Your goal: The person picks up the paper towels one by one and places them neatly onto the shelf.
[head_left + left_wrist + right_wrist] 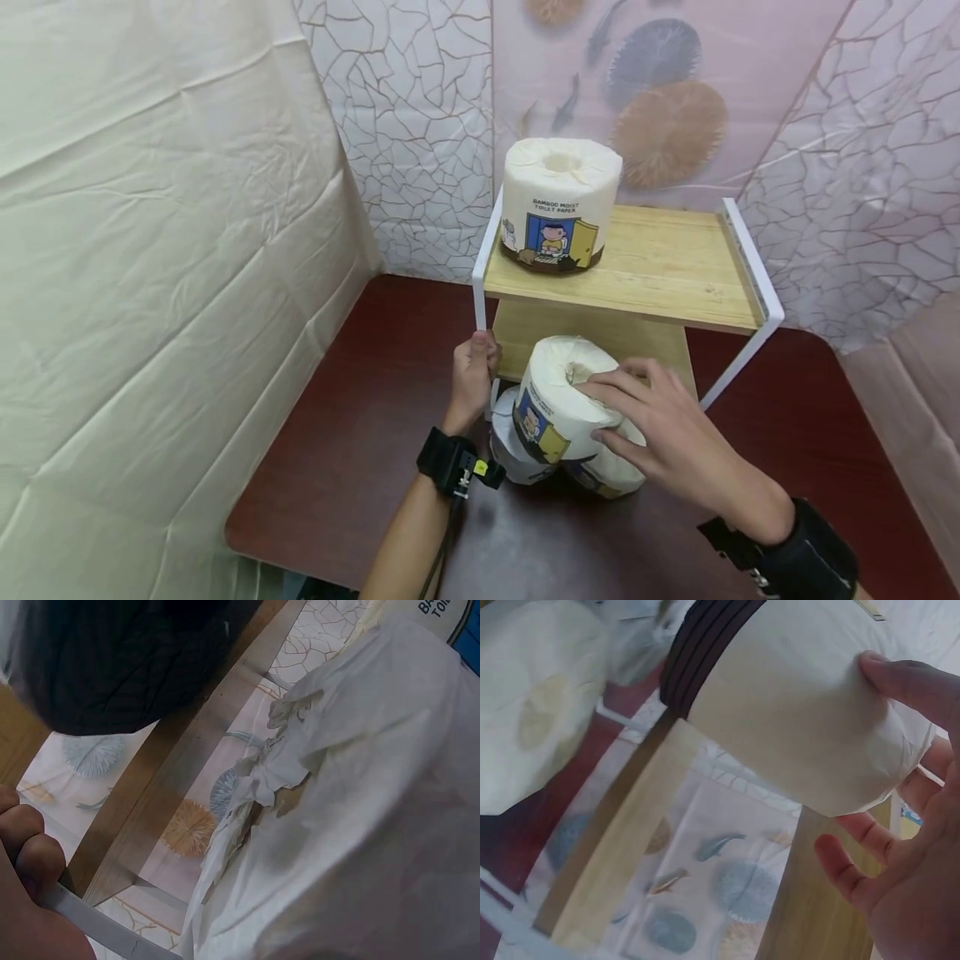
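Observation:
A wrapped toilet paper roll (558,408) tilts in front of the lower shelf board, raised over two other rolls. My right hand (667,429) holds it, thumb against its side and fingers at the hole in its top. In the right wrist view the thumb presses the roll's (795,712) pale wrapper. My left hand (472,375) grips the white metal frame (481,304) at the left of the two-tier wooden shelf (667,267). Beneath the held roll, a left roll (513,458) and a right roll (611,475) are partly hidden.
Another toilet paper roll (558,192) stands upright on the top board's left side. The shelf stands on a dark red table (360,433). A cream cloth (187,250) hangs at the left, and patterned sheets (420,125) hang behind.

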Available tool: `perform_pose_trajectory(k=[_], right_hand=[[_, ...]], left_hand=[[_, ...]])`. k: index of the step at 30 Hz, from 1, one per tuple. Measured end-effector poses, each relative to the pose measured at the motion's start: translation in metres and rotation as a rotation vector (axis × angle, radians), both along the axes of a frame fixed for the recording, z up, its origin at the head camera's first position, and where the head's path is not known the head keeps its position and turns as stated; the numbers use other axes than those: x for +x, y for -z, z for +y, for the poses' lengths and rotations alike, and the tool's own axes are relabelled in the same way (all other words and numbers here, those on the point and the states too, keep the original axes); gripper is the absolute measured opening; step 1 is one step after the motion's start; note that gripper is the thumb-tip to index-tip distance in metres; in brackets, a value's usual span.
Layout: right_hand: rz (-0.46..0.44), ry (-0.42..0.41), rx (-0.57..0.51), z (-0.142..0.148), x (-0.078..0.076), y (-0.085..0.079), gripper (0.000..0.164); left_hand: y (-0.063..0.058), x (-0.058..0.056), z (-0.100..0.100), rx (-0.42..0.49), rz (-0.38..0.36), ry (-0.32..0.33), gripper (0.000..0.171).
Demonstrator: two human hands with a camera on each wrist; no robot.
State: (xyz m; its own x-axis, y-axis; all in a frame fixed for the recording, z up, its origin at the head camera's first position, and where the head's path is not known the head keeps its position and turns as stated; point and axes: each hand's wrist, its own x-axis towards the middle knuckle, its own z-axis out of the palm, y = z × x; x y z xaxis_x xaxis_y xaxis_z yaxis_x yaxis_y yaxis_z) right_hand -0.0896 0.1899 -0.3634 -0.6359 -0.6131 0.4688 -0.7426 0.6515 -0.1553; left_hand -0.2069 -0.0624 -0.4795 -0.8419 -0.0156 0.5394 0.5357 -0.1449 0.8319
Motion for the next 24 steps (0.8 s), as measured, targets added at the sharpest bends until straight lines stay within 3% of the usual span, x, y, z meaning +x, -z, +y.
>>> perform_pose_trajectory(k=[5,14,24], right_hand=[[-0.011,0.004,-0.02,-0.005,-0.003,-0.008,0.067],[0.05,0.036,-0.029,-0.021,-0.014,-0.019,0.066],[0.145,0.166,0.014,-0.048,-0.031,-0.009,0.059]], left_hand=[[0.003,-0.001,0.003,0.015,0.005,0.008,0.076],[0.003,-0.005,-0.001,0.016,0.043,-0.008,0.074],[0.004,-0.004,-0.003,0.007,0.024,-0.006,0.074]])
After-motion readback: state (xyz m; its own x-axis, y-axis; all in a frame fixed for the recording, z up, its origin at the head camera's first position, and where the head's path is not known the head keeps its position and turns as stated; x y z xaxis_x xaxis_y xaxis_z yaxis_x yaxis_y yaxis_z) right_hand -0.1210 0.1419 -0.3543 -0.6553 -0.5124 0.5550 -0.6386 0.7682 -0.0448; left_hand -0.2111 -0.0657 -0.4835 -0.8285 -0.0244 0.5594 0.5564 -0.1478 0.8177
